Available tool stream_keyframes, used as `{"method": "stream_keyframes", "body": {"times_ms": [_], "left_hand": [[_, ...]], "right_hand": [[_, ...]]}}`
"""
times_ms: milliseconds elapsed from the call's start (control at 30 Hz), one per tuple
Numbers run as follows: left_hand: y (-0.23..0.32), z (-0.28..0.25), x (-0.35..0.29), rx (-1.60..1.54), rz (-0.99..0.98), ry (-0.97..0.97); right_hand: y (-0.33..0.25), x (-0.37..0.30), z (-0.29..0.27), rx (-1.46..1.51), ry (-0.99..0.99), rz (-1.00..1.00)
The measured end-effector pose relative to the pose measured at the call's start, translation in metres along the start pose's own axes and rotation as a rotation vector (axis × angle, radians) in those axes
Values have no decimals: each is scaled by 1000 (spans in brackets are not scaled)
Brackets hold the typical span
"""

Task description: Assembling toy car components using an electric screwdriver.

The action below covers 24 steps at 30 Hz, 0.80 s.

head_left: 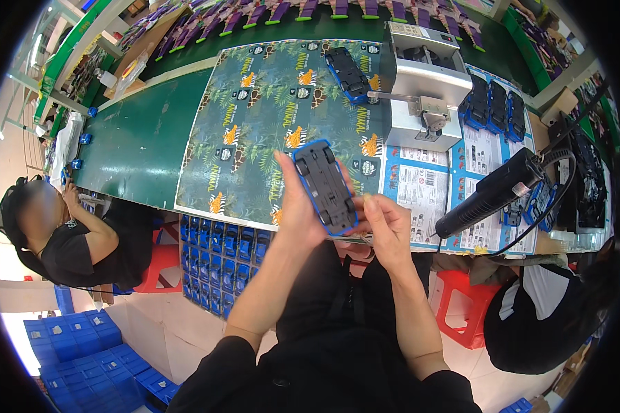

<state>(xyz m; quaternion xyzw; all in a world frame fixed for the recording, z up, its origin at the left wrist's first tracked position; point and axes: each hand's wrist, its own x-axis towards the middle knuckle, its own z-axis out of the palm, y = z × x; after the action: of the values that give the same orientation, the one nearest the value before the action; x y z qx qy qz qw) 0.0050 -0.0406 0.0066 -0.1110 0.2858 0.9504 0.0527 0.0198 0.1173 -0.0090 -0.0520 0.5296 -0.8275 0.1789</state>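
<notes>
My left hand (295, 212) holds a blue toy car (325, 187) upside down over the table's front edge, its black underside facing up. The palm and fingers wrap the car's left side and lower end. My right hand (390, 233) is beside the car's lower right side, thumb and index finger brought together; whether a small piece sits between them is hidden. Another upturned toy car (347, 74) lies on the printed sheet, left of a silver metal bench machine (426, 89). A black electric screwdriver (490, 193) with a cable is right of my hands.
Several blue cars (497, 107) lie right of the machine, with more beside a black tray (589, 182). Below the table's left front stands a compartment tray of blue cars (224, 258). Co-workers sit left (93, 241) and right (541, 310). Purple parts (341, 8) line the far belt.
</notes>
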Motion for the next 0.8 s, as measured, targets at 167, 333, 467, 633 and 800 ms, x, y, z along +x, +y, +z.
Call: {"method": "stream_keyframes", "body": {"times_ms": [167,333,467,633,800], "left_hand": [[51,-9,36,1552,830,-101],[56,-8,50,2256,1062,-566],[121,-39,44,2451,895,-572],[245,-104,-3,2624,731,-92],[305,-165,-27,2534,665,253]], "right_hand": [[13,2,4,-27,180,-361],[17,2,-5,-33,280,-530],[15,2,-5,-69,243,-507],[16,4,-1,-112,230,-498],[16,7,1,-189,242,-490]]}}
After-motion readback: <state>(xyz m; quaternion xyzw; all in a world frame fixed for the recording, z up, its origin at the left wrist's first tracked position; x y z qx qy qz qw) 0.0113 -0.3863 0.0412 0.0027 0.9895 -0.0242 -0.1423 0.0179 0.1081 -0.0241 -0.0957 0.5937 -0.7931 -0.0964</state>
